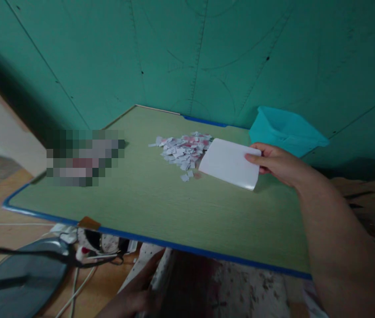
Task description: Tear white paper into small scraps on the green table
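Observation:
My right hand [272,161] pinches a white card [230,162] by its right edge, thumb on top and fingers beneath. The card is slightly curved and tilts low over the table. Its left edge meets a pile of small cut paper pieces [185,150], white with some pinkish ones, on the pale green tabletop [141,194]. My left hand [137,287] is below the table's front edge, beside a white spotted thing [143,260]. Shadow and blur hide its fingers, so whether it grips that thing does not show.
A turquoise plastic bin [287,130] stands at the table's back right, by the green wall [174,53]. On the left of the tabletop lies a pixelated object [84,163]. Cables [74,282], a round grey base [24,282] and small items sit below the blue front edge.

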A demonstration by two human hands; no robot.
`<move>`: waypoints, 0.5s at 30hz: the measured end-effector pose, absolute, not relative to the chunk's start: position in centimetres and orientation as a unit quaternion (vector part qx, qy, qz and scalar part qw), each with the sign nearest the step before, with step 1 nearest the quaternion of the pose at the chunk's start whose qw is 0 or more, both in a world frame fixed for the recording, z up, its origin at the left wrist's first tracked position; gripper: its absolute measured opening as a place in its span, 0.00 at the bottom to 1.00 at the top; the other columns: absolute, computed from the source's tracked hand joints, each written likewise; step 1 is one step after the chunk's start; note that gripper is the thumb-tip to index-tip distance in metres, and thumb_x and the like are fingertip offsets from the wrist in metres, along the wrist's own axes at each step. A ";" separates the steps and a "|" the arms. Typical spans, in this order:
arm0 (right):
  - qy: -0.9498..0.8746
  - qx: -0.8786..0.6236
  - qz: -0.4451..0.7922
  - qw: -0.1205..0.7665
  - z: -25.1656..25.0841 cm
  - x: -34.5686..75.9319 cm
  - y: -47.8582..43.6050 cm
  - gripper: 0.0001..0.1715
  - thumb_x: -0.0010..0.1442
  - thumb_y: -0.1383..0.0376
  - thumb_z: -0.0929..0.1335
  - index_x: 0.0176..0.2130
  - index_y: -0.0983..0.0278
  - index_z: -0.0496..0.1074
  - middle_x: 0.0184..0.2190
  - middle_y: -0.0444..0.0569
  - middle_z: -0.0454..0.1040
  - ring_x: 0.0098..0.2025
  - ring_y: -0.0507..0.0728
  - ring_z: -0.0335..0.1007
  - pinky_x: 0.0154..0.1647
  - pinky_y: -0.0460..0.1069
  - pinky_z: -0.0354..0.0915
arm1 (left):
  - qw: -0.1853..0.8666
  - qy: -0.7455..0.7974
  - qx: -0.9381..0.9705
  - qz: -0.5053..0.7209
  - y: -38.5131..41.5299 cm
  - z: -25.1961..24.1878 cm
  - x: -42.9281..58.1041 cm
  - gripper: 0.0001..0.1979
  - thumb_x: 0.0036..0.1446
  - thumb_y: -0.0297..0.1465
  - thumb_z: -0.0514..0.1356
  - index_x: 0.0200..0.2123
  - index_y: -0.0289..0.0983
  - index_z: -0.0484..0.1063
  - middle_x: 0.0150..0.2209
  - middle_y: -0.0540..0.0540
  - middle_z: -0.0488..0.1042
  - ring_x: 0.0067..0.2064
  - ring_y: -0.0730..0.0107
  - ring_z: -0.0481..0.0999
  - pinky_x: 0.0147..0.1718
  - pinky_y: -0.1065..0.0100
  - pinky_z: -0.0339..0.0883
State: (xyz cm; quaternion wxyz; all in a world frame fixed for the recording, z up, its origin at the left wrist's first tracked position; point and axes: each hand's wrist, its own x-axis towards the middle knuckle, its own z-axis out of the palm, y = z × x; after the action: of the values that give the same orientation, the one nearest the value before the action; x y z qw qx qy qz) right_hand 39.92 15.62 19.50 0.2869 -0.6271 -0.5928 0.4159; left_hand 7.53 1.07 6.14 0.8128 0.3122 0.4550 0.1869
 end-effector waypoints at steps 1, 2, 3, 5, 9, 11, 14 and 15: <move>-0.596 -0.621 0.429 0.273 19.6 39.9 15.5 0.15 0.47 0.56 0.66 0.34 0.61 0.65 0.28 0.44 0.68 0.27 0.50 0.62 0.21 0.44 0.56 | 0.804 0.465 0.310 0.203 1.2 5.5 7.2 0.38 0.29 0.33 0.56 0.52 0.44 0.59 0.42 0.48 0.74 0.56 0.53 0.55 0.51 0.56 0.52; -0.598 -0.615 0.446 0.256 19.8 39.9 15.3 0.15 0.47 0.56 0.67 0.35 0.61 0.65 0.28 0.44 0.68 0.27 0.50 0.62 0.21 0.44 0.55 | 0.787 0.483 0.315 0.221 1.3 4.7 6.8 0.37 0.27 0.32 0.57 0.49 0.43 0.62 0.43 0.48 0.74 0.57 0.53 0.53 0.52 0.57 0.50; -0.597 -0.610 0.462 0.241 19.9 39.9 15.1 0.15 0.47 0.57 0.67 0.35 0.61 0.65 0.28 0.44 0.68 0.27 0.50 0.62 0.20 0.44 0.55 | 0.757 0.513 0.331 0.231 1.4 3.8 6.3 0.35 0.27 0.31 0.57 0.47 0.42 0.64 0.44 0.47 0.73 0.57 0.52 0.52 0.53 0.56 0.50; -0.592 -0.605 0.479 0.231 20.1 39.9 14.9 0.15 0.47 0.57 0.67 0.36 0.61 0.66 0.28 0.44 0.68 0.27 0.50 0.62 0.20 0.43 0.55 | 0.705 0.553 0.374 0.239 1.7 2.1 5.4 0.32 0.28 0.30 0.57 0.45 0.40 0.66 0.44 0.45 0.73 0.58 0.49 0.51 0.53 0.53 0.48; -0.591 -0.613 0.446 0.277 20.1 40.1 15.2 0.14 0.47 0.57 0.67 0.35 0.60 0.65 0.29 0.43 0.67 0.28 0.49 0.62 0.22 0.43 0.56 | 0.651 0.552 0.456 0.255 2.2 -0.4 4.0 0.30 0.30 0.31 0.56 0.44 0.36 0.68 0.45 0.39 0.72 0.57 0.46 0.53 0.53 0.51 0.46; -0.602 -0.614 0.437 0.265 19.8 40.0 15.4 0.14 0.48 0.57 0.67 0.35 0.61 0.65 0.29 0.43 0.66 0.27 0.49 0.61 0.22 0.43 0.55 | 0.630 0.551 0.480 0.262 2.3 -1.0 3.7 0.32 0.31 0.31 0.56 0.46 0.33 0.66 0.50 0.37 0.68 0.57 0.47 0.52 0.54 0.53 0.46; -0.628 -0.589 0.469 0.196 19.6 39.5 15.4 0.14 0.48 0.58 0.67 0.34 0.63 0.65 0.26 0.42 0.64 0.24 0.47 0.59 0.20 0.42 0.54 | 0.652 0.528 0.471 0.274 2.3 -1.2 3.7 0.37 0.32 0.30 0.56 0.52 0.31 0.60 0.55 0.39 0.61 0.58 0.50 0.51 0.54 0.54 0.47; -0.636 -0.575 0.487 0.167 19.6 39.3 15.3 0.13 0.48 0.58 0.67 0.33 0.63 0.65 0.24 0.41 0.63 0.23 0.46 0.57 0.19 0.42 0.53 | 0.668 0.516 0.458 0.280 2.2 -0.9 3.7 0.38 0.32 0.30 0.57 0.53 0.32 0.58 0.55 0.40 0.60 0.58 0.50 0.51 0.53 0.55 0.49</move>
State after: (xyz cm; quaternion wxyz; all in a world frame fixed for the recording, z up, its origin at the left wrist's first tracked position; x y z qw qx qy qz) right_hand 39.28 15.29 19.61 0.1671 -0.5747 -0.6363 0.4868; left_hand 3.74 2.22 -0.94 0.6677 0.4580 0.5160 0.2796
